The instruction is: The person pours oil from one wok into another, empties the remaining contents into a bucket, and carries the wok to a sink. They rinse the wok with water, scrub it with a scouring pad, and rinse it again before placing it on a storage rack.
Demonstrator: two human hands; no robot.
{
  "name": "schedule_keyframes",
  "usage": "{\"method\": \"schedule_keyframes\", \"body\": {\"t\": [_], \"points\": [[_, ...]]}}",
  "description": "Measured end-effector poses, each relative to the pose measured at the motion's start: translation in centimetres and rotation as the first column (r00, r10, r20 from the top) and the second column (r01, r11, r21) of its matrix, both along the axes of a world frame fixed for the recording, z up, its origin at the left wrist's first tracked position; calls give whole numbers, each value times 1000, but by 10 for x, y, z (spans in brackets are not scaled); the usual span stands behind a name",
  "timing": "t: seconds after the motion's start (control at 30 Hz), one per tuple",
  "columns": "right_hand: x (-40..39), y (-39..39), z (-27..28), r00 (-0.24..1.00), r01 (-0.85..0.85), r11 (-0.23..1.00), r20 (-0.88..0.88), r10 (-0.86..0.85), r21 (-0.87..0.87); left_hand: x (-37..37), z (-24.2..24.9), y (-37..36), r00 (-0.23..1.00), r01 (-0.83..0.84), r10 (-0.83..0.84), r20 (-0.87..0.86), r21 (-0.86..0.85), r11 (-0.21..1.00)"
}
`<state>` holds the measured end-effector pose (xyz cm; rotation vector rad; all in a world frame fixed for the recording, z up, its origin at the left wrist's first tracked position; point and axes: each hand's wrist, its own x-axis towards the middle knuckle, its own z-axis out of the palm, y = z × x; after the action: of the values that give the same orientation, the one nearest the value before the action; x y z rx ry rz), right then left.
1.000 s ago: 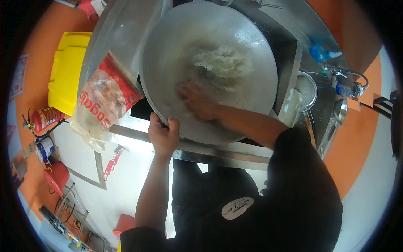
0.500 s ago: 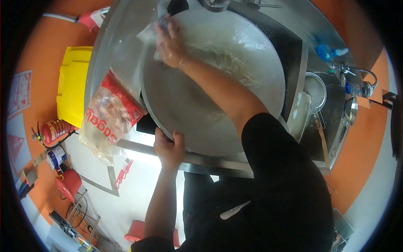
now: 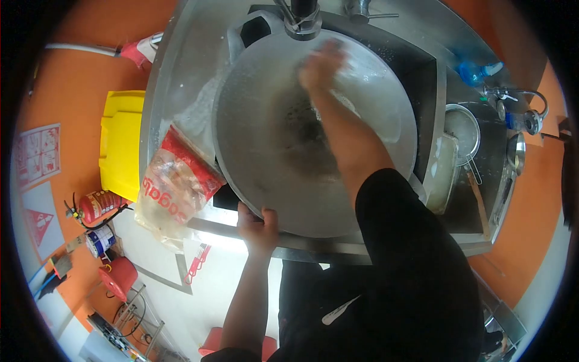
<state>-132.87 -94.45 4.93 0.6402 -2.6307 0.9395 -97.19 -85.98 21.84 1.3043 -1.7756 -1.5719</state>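
A large grey metal wok [image 3: 259,181] rests in the sink, its inside wet, with cloudy water and foam toward the right and dark specks near the middle. My left hand [image 3: 258,228] is closed on the near-left rim. Deep in the far part of the bowl is my right hand [image 3: 322,65], smeared by motion. Its fingers look curled against the metal around something I cannot make out. Above the far rim hangs a dark faucet [image 3: 303,24]. Just left of the wok lies a red-and-clear plastic bag [image 3: 181,175] with pale contents.
To the right, a second basin holds a round strainer [image 3: 462,130], a pale rectangular tray [image 3: 443,175] and a wooden stick [image 3: 479,202]. A blue bottle [image 3: 473,72] lies behind them. The yellow bin [image 3: 122,145] stands beyond the counter's left edge, near a fire extinguisher [image 3: 99,205].
My right hand has swept from the wok's far-left rim rightward into the bowl. The stirred water has shifted right, baring the darker bottom. My left hand keeps its rim hold; the view has shifted slightly.
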Motion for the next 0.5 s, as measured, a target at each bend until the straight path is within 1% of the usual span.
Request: {"method": "schedule_keyframes", "body": {"t": [0.03,0.07,0.1,0.13,0.17,0.2,0.23,0.27,0.3,0.33,0.37,0.4,0.43,0.47,0.5], "points": [[31,-28,4,989,-144,984,-59,138,-109,1,-2,1,999,-14,15,-50,29,999],[62,-57,7,953,-297,934,-122,277,-197,2,0,2,999,-8,9,-40,38,999],[95,-70,38,920,-287,928,202,337,-238,1,2,2,1000,-12,13,-24,37,999],[133,-56,63,871,-379,865,189,453,-329,-2,3,2,1000,-15,16,-19,32,999],[158,-32,69,760,-512,784,240,604,-352,-4,4,2,1000,-7,9,-30,39,999],[176,-10,71,623,-625,681,282,730,-382,-6,4,2,1000,-8,8,-9,-20,1000],[182,24,71,479,-779,558,302,824,-288,-7,3,0,1000,-8,9,12,-83,997],[175,64,69,318,-896,398,343,884,-196,-5,-2,0,1000,-3,3,1,-83,997],[163,99,66,290,-957,276,343,894,88,-1,-9,1,999,-20,18,-30,-61,998],[143,130,64,264,-960,193,430,864,202,1,-13,1,998,-39,37,-59,-35,999],[123,161,63,238,-949,86,510,827,303,1,-11,0,997,-42,40,-65,-31,999],[94,183,62,204,-970,59,650,732,238,1,-7,-1,1000,-4,1,-31,-83,997],[67,189,70,360,-881,-41,724,588,471,1,-4,-1,999,38,-38,5,-133,990],[39,194,78,496,-730,-245,741,453,638,0,-2,-1,999,36,-36,0,-131,991],[3,196,80,518,-705,-196,683,514,682,-1,0,-1,1000,17,-17,8,-74,997]]}}
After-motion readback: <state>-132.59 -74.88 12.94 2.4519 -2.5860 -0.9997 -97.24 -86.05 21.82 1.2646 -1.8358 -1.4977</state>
